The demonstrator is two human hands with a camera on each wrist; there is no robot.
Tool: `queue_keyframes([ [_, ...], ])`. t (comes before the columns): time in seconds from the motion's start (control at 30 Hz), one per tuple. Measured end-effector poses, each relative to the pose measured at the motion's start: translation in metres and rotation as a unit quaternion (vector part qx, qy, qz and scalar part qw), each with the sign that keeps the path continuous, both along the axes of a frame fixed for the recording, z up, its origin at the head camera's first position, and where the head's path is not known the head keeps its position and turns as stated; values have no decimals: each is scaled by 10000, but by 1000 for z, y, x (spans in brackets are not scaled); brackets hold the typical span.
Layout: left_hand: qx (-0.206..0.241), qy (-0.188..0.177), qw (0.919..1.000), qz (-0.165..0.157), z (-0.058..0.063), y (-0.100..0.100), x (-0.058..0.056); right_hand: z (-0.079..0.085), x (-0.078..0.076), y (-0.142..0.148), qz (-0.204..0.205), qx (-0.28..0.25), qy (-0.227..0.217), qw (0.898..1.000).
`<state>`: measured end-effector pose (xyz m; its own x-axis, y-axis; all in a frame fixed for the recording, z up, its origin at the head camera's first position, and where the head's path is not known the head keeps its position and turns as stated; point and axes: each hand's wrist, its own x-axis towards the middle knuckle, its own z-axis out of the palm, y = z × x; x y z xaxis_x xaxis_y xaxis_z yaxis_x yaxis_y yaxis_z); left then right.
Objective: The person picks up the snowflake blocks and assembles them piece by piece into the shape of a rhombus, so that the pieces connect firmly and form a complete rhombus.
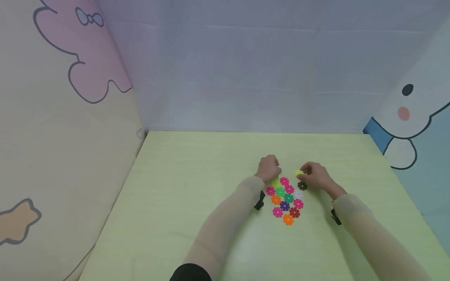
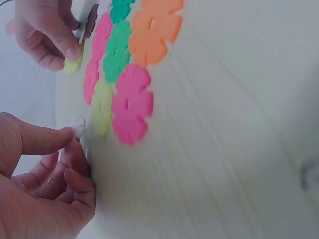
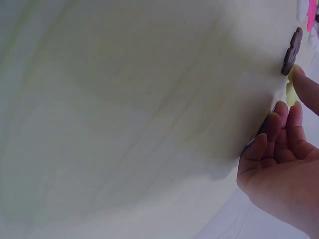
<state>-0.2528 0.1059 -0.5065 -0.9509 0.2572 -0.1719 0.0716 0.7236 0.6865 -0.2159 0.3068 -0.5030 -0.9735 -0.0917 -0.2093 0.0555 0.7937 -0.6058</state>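
Observation:
Between thumb and fingers my left hand pinches a white plastic snowflake disc, seen edge-on in the left wrist view. My right hand pinches a yellow snowflake disc by its edge, close behind a dark brown disc. Just in front of my left hand lies another yellow disc, beside a pink one. The flat group between my forearms also has green, orange, purple, red and white discs, edges close together.
The discs lie on a pale yellow-green table. A lilac cloth wall rises at its far edge, and printed cartoon walls stand at both sides. Black straps with small devices sit on the wrists.

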Motion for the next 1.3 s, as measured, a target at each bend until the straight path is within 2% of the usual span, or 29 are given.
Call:
queue_keyframes([
  [0.13, 168, 35, 9998, 73, -4, -14, -6, 0, 0, -1, -83, 68, 149, 9998],
  [0.23, 411, -73, 9987, 282, -6, -25, -7, -1, -1, -1, -113, 77, 236, 9996],
  [0.4, 1046, -318, 9918, 655, -7, -42, -1, -2, 2, -2, -215, 59, 355, 9991],
  [0.5, 1410, -371, 9867, 713, -8, -52, 3, -3, 4, -2, -257, 49, 428, 9987],
  [0.7, 1871, -399, 9782, 809, -15, -77, 8, -4, 5, -3, -229, -36, 650, 9976],
  [0.87, 2144, -520, 9704, 981, -16, -99, 13, -5, 5, -2, -229, -136, 740, 9969],
  [1.0, 2460, -587, 9614, 1083, -14, -114, 16, -4, 6, -1, -267, -126, 776, 9966],
  [1.17, 2924, -629, 9460, 1253, -7, -130, 21, -1, 7, -3, -306, -167, 845, 9958],
  [1.3, 3300, -716, 9331, 1238, -4, -140, 23, 1, 7, -7, -287, -262, 979, 9944],
])
